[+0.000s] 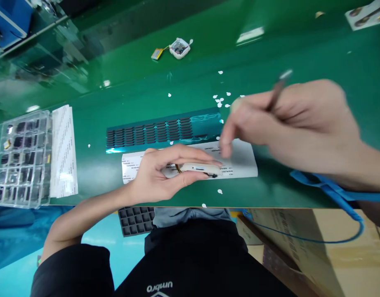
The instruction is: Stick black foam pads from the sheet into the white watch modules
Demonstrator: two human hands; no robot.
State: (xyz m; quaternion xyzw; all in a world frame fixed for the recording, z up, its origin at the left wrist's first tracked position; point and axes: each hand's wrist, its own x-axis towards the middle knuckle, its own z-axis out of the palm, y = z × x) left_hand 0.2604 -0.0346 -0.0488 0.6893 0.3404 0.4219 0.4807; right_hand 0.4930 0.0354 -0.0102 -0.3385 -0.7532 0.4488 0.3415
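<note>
My left hand is closed around the edges of a small white electronic casing, which stands on its side with thin wires at its left end. Beneath it lies a white printed backing sheet. Up and to the right, my right hand is closed on a slim metal tool, blurred by motion. Its blunt back end sticks up; its working end is hidden by the fingers. Behind both hands is a teal film sheet bearing rows of black adhesive pieces.
Several small white tabs are scattered on the green table. Farther back lies an opened white device wired to a battery. A clear compartment box stands left beside printed strips. A blue strap trails from my right wrist.
</note>
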